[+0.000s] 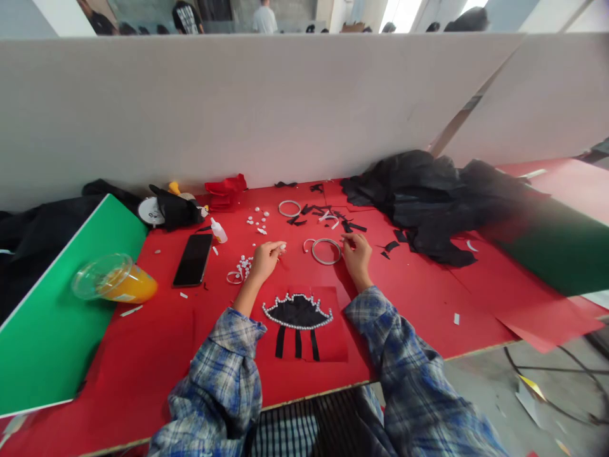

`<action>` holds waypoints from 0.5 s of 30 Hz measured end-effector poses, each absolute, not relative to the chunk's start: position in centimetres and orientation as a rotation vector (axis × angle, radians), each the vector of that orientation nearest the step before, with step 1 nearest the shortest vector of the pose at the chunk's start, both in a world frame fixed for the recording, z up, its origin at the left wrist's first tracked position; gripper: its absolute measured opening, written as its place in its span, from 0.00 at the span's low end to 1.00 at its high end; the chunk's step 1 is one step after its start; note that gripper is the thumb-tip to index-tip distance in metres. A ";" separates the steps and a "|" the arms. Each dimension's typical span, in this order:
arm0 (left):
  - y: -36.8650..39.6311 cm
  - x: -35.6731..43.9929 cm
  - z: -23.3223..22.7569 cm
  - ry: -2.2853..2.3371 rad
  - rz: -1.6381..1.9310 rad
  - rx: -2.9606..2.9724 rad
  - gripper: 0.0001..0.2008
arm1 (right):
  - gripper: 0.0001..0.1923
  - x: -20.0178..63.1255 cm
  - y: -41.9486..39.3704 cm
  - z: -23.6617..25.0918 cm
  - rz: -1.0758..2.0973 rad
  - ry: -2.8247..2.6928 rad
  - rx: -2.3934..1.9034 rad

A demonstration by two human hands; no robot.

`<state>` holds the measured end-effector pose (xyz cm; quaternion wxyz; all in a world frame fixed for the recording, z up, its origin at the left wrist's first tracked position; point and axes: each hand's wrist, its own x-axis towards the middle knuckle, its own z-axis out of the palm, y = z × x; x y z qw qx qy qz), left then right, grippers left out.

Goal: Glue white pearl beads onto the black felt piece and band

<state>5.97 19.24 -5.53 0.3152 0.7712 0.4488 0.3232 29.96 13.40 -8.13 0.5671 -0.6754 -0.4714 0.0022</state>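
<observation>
head view: the left hand (267, 256) rests on the red tabletop (428, 285), fingers curled together and pinching what looks like a small white bead at the tips. the right hand (356, 254) has its fingertips pressed together at the edge of a silver ring (326, 251), touching it or nearly so; whether it truly grips the ring i cannot tell. just in front of the person lies a black fabric shape edged with pearl beads (298, 311) on a red felt piece, three black strips hanging below it. judging from this, the beading of the trim is the step in hand, and it looks well along, since the edge is lined nearly all round. any next placement would call for a fine, steady pinch.

loose pearl beads (242, 265) sit beside the left hand, a small glue bottle (219, 230) and a phone (193, 259) further left. a tipped plastic cup of orange drink (114, 279) lies on a green board (52, 330). black cloth (428, 197) is heaped at the right, black scraps near a second ring (289, 208). a white partition (261, 108) backs the table; people stand beyond it.
</observation>
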 end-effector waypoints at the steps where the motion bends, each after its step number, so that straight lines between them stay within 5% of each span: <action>1: 19.6 5.4 -5.0 1.185 0.866 2.020 0.10 | 0.09 30.3 13.7 -8.2 -0.013 -1.082 -1.595; 10: 20.2 3.9 1.5 1.205 0.937 1.854 0.11 | 0.10 33.3 17.0 -8.0 -0.138 -0.839 -1.681; 15: 20.9 8.0 -0.1 1.152 0.784 1.919 0.20 | 0.11 34.5 17.4 -8.2 -0.203 -0.706 -1.720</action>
